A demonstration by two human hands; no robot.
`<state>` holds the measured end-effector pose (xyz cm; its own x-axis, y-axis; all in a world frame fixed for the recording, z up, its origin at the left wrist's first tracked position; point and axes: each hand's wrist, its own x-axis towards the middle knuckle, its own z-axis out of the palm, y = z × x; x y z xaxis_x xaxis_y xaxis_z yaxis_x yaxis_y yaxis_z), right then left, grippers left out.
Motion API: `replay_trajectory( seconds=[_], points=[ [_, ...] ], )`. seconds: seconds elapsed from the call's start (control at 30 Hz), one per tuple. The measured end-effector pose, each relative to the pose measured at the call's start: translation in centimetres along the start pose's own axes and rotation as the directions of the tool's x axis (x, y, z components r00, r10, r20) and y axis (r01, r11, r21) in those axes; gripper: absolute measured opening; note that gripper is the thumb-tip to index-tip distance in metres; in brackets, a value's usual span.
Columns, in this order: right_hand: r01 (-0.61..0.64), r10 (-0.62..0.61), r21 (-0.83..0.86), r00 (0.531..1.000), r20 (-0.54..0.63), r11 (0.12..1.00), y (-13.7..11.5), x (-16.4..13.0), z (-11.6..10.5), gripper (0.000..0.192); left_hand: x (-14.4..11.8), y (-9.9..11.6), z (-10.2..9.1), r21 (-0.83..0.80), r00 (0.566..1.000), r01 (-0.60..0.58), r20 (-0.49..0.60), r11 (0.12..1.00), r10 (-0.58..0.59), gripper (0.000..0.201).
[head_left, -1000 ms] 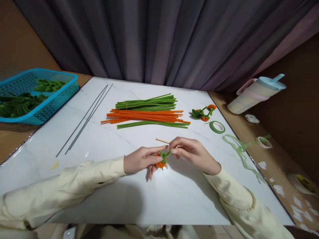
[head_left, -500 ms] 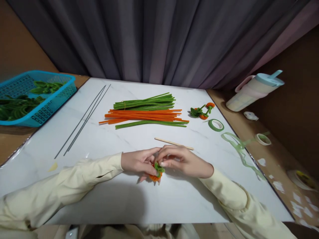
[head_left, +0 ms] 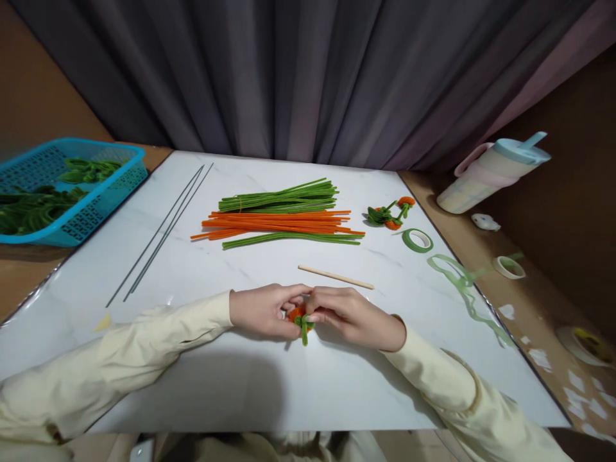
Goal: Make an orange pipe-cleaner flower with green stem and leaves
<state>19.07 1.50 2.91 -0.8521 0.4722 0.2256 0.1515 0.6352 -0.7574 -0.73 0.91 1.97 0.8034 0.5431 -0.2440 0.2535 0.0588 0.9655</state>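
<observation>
Between my two hands is a small orange and green pipe-cleaner flower [head_left: 297, 314], its green stem end pointing toward me. My left hand [head_left: 267, 312] grips it from the left, thumb along its near side. From the right, my right hand [head_left: 353, 314] pinches the green part between thumb and fingertips. The fingers cover part of the flower. Just beyond my hands lies a thin wooden stick [head_left: 335, 277]. Farther back are bundles of green pipe cleaners [head_left: 283, 197] and orange pipe cleaners [head_left: 279, 222], with a few loose green ones [head_left: 293, 239] in front.
Finished orange-and-green pieces [head_left: 392, 215] lie at the right beside a roll of green tape [head_left: 418, 240] and a loose tape strip [head_left: 457, 276]. Grey wires [head_left: 168, 231] and a blue basket [head_left: 103, 192] of green pieces are on the left. A tumbler [head_left: 474, 176] stands far right.
The flower has turned in my fingers: more orange shows at its far side, and the green stem end now points toward me. My right hand has shifted slightly left.
</observation>
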Motion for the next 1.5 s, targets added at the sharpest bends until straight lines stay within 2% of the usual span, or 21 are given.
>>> replay_trajectory(
  seconds=[0.07,0.17,0.23,0.33,0.5,0.67,0.77,1.03,1.2,1.33,1.5],
  points=[
    [-0.006,0.003,-0.045,0.998,-0.058,0.999,0.2,-0.2,0.0,0.015,-0.4,0.7,-0.7,0.131,0.997,0.022,-0.076,0.991,-0.012,0.039],
    [-0.014,-0.006,-0.097,0.981,-0.196,0.995,0.4,-0.4,-0.2,0.017,-1.0,2.1,-1.6,0.246,0.947,0.099,-0.321,0.964,-0.016,0.017],
    [0.000,-0.033,-0.120,0.961,-0.276,0.993,0.4,-0.5,-0.2,0.019,-1.2,2.8,-1.6,0.334,0.926,0.121,-0.378,0.935,0.015,0.023],
    [0.027,-0.080,-0.158,0.936,-0.343,0.987,0.2,-0.5,0.1,0.020,-1.3,3.0,-0.7,0.403,0.925,0.089,-0.373,0.911,0.074,0.021],
    [0.036,-0.111,-0.196,0.916,-0.386,0.980,0.1,-0.3,0.8,0.022,-1.3,2.4,0.8,0.479,0.909,0.034,-0.380,0.877,0.172,0.014],
    [0.042,-0.123,-0.203,0.906,-0.405,0.978,0.1,-0.3,1.1,0.024,-1.3,2.4,0.9,0.561,0.936,0.083,-0.327,0.824,0.129,0.022],
    [0.024,-0.098,-0.184,0.910,-0.404,0.983,0.1,-0.3,1.1,0.025,-1.1,2.0,1.1,0.624,0.946,0.081,-0.294,0.777,0.137,0.025],
    [-0.065,0.048,-0.042,0.946,-0.322,0.997,0.1,-0.2,0.4,0.014,-1.1,1.1,0.9,0.735,0.919,-0.028,-0.249,0.678,0.307,0.024],
    [-0.157,0.167,0.057,0.938,-0.304,0.986,0.0,-0.1,0.5,0.022,-1.3,1.3,0.8,0.738,0.922,-0.079,-0.200,0.670,0.330,0.024],
    [-0.148,0.163,0.075,0.943,-0.291,0.986,0.1,-0.1,0.6,0.026,-1.2,1.3,0.9,0.728,0.923,-0.104,-0.183,0.677,0.338,0.024],
    [-0.146,0.148,0.030,0.944,-0.293,0.989,0.0,-0.2,0.3,0.024,-1.2,1.5,0.7,0.682,0.914,-0.102,-0.224,0.724,0.339,0.023]
  ],
)
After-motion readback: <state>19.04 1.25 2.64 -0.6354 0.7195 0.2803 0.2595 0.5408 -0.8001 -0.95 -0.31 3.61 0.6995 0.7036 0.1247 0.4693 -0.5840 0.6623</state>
